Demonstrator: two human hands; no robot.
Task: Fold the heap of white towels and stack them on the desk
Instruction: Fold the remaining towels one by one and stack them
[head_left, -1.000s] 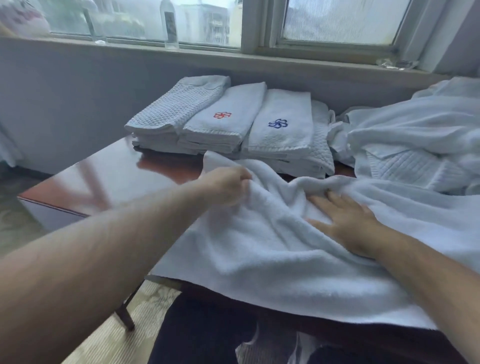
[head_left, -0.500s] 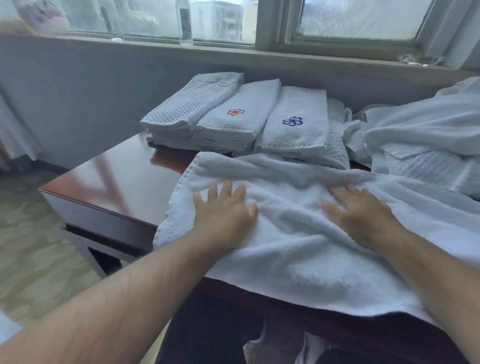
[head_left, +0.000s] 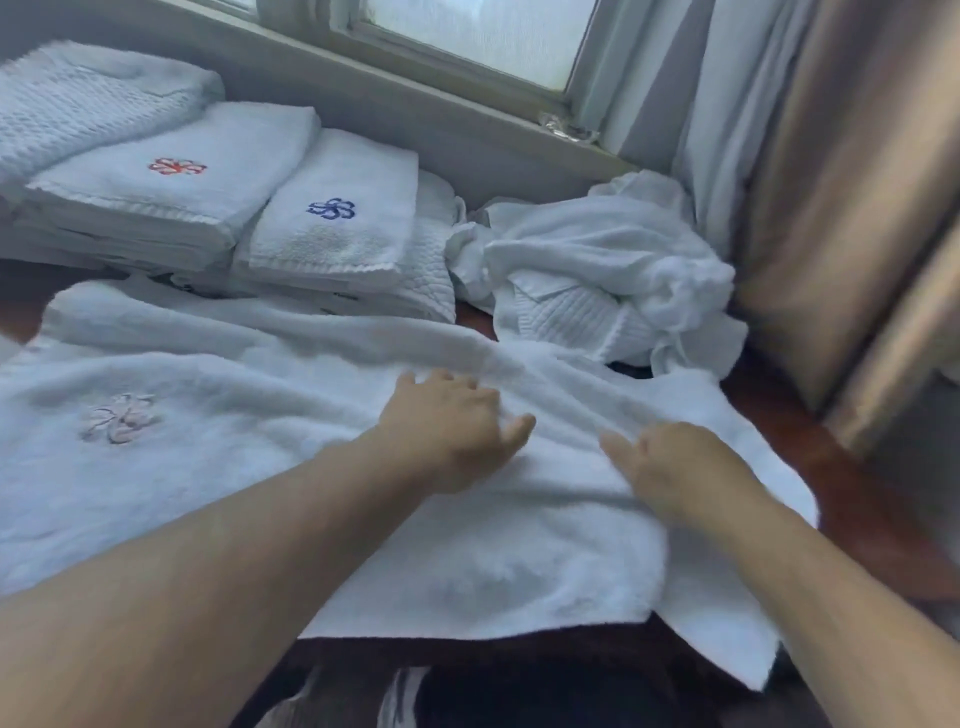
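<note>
- The desk (head_left: 852, 499), reddish-brown wood, bears every towel in view; its bare surface shows at the right edge.
- A large white towel (head_left: 270, 467) lies spread across the near part of the desk, its front edge hanging over toward the person. A faint embroidered flower (head_left: 117, 418) shows on its left part.
- The left hand (head_left: 452, 431) rests palm down on the middle of this towel, fingers loosely spread and straight.
- The right hand (head_left: 675, 467) rests on the same towel just beside the left, thumb stretched toward it. Its fingers are hidden past the knuckles, so I cannot tell whether they lie flat or pinch the cloth.
- Behind the spread towel stand 3 folded stacks side by side: a waffle-weave stack (head_left: 78, 104) at far left, a stack with a red flower (head_left: 174, 166), and a stack with a blue flower (head_left: 332, 209).
- The heap of unfolded towels (head_left: 597, 260) sits to the right of the stacks, against the curtain (head_left: 831, 182).
- A window (head_left: 483, 36) runs above the sill behind.
</note>
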